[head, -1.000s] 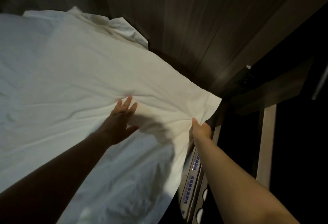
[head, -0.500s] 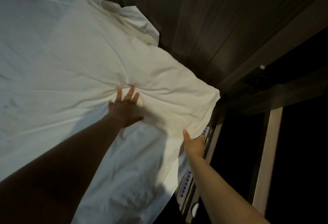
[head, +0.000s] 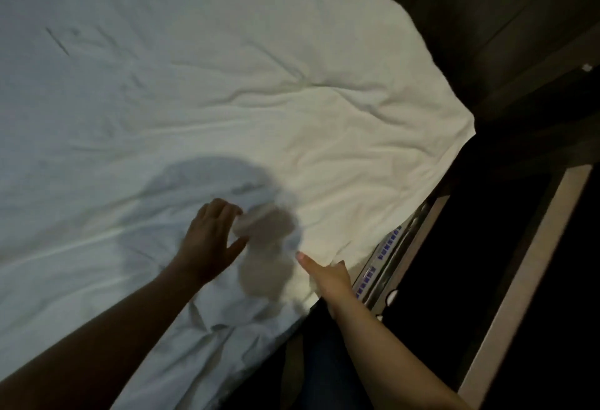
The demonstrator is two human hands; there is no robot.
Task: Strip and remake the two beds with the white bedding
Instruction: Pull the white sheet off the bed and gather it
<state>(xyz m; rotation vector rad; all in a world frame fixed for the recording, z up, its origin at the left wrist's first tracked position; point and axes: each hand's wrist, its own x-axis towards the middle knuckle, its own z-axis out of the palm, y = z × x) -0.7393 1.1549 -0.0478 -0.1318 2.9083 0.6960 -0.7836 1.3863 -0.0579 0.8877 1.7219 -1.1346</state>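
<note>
- The white sheet (head: 201, 91) is soft, matte cloth spread over the bed. It reaches away from both sets of fingers to the far corner and is crossed by shallow creases and long, low ridges.
- A dark wood-grain wall panel (head: 506, 13) stands well beyond the right fingers, past the sheet's far edge, with straight seams running along it.
- A pale, flat, straight-edged board (head: 519, 280) slants through the dark gap out to the side of the right fingers.
- The mattress side (head: 386, 244) shows just beside the right fingers. It is a smooth band carrying a row of small blue printed marks.
- The left hand (head: 211, 241) lies on the sheet with its fingers (head: 220, 211) bent close together and the thumb splayed apart. A small rounded bunch of cloth sits at the fingertips. The hand is blurred, so I cannot tell whether it is gripped.
- The right hand (head: 328, 275) is at the sheet's near edge, thumb straight on top and fingers curled under, clamped on the cloth.
</note>
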